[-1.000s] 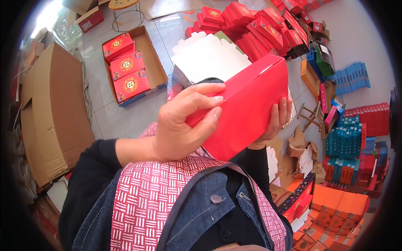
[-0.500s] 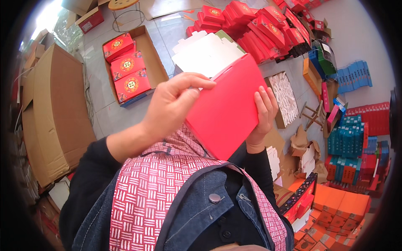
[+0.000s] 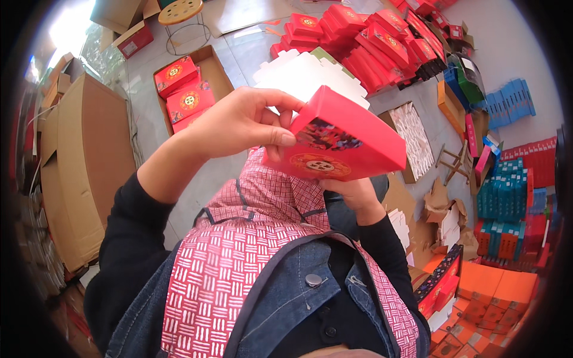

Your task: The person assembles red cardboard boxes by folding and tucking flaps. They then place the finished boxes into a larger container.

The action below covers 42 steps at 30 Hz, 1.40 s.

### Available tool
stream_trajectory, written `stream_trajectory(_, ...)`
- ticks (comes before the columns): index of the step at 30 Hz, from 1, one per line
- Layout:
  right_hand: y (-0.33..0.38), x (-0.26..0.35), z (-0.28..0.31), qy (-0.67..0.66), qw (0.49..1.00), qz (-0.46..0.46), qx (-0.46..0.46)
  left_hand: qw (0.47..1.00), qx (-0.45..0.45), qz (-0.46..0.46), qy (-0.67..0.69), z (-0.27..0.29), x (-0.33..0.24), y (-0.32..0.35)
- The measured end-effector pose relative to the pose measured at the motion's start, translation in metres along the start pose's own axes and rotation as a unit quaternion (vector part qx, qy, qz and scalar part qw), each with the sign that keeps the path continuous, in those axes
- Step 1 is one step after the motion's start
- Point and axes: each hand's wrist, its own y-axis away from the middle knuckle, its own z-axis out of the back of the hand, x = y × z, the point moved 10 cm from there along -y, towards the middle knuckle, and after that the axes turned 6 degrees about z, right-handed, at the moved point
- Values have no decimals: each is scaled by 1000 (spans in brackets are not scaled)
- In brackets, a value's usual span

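Your left hand (image 3: 239,122) pinches the near edge of the red gift box (image 3: 340,140), thumb on top, while your right hand (image 3: 352,192) cups it from underneath at chest height

A flat red box (image 3: 340,140) with a round gold emblem is held up centre; matching red boxes (image 3: 370,42) are stacked beyond.

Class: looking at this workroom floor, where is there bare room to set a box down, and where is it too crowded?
Bare grey floor lies between the large flat brown cardboard sheet and the open carton of red boxes. Another patch lies below the pile of red boxes. The right side, with blue box stacks and orange boxes, is crowded.
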Motion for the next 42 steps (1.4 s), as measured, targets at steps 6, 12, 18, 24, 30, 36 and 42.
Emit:
stream_trajectory(6,14,-6,-25,-207,977,-40,19,992,-79,2,-95,11,12,-31)
stream_trajectory(12,22,-35,-16,-153,985,8,-81,965,-216,-5,148,6,80,-40)
stream_trajectory(18,20,-31,-17,-204,976,11,-79,979,-187,-47,-64,4,81,-47)
stream_trajectory(24,9,-21,2,-157,980,-14,-118,975,-167,-32,-144,2,92,-42)
stream_trajectory(30,-15,-55,17,6,983,63,-174,968,-221,38,-115,22,115,-37)
stream_trajectory(36,2,-41,27,-26,985,3,-173,973,-208,67,-79,25,131,-49)
stream_trajectory(42,56,-25,76,-76,969,0,-233,969,-129,176,120,10,161,-54)
